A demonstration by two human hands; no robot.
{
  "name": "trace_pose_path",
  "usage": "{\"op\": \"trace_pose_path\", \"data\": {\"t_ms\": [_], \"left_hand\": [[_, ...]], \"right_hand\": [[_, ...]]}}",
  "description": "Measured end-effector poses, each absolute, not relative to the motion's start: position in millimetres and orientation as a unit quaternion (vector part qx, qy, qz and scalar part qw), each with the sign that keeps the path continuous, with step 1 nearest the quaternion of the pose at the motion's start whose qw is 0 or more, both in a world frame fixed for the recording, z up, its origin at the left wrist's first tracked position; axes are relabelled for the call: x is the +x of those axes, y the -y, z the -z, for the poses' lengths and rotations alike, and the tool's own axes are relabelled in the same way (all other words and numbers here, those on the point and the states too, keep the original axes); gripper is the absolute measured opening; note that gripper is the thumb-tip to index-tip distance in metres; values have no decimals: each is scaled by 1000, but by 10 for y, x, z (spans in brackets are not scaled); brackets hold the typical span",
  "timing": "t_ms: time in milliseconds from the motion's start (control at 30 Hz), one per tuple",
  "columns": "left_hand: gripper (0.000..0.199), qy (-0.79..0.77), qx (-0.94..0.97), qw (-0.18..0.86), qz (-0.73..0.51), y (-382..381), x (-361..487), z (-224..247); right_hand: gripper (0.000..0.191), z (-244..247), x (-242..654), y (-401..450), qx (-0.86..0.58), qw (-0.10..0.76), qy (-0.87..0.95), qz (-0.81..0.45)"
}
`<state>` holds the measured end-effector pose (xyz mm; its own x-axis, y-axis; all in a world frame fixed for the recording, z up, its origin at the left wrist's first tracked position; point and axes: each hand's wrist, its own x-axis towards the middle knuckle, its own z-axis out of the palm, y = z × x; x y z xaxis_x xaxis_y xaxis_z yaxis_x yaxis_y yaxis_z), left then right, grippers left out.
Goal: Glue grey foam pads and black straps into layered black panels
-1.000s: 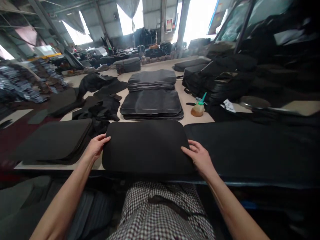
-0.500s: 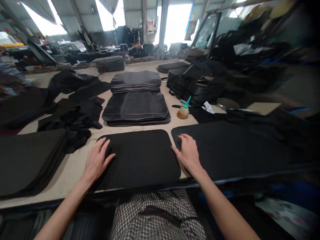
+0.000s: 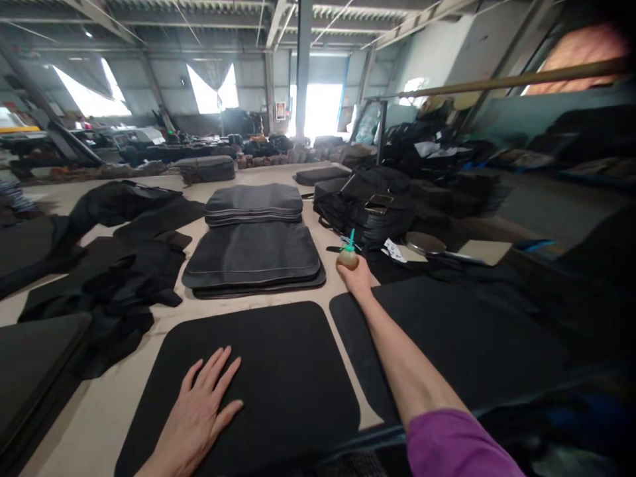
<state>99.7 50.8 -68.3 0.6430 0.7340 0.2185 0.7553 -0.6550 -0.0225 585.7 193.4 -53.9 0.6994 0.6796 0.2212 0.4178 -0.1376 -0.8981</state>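
Note:
My left hand (image 3: 199, 404) lies flat with spread fingers on a black rounded panel (image 3: 278, 364) at the table's front edge. Farther forward and to the right, my right hand (image 3: 356, 275) is wrapped round a small squeeze bottle (image 3: 348, 259) with a green nozzle and brownish contents. The bottle stands upright beside a stack of black panels (image 3: 256, 255) with pale stitched lines. Another wide black panel (image 3: 447, 338) lies under my right forearm.
Crumpled black fabric (image 3: 114, 285) and a stack of dark sheets (image 3: 34, 371) are on the left. Behind the bottle sit a black bag (image 3: 368, 199), a white paper piece (image 3: 392, 250) and a round metal disc (image 3: 425, 242). More grey-black panels (image 3: 253, 202) are stacked farther back.
My right hand has left the panel edge, reached forward and closed round the bottle. My left hand has moved onto the middle panel's left part. The view has tilted up.

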Motion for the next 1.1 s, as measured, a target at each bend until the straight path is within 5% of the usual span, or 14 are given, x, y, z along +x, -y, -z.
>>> {"op": "trace_pose_path", "data": {"t_ms": [233, 400, 700, 967, 1100], "left_hand": [[71, 419, -902, 39, 95, -499, 1000, 667], [65, 427, -901, 8, 82, -378, 1038, 538], [71, 434, -892, -54, 113, -45, 994, 545], [78, 461, -876, -75, 119, 5, 988, 654], [64, 462, -875, -78, 124, 16, 998, 701]], "right_hand": [[73, 62, 5226, -1339, -568, 625, 453, -286], [72, -262, 4377, -829, -485, 519, 528, -466], [55, -35, 3037, -531, -467, 402, 659, -431], [60, -7, 2402, -419, -421, 305, 754, -402], [58, -43, 2207, -396, -388, 303, 789, -368]]}}
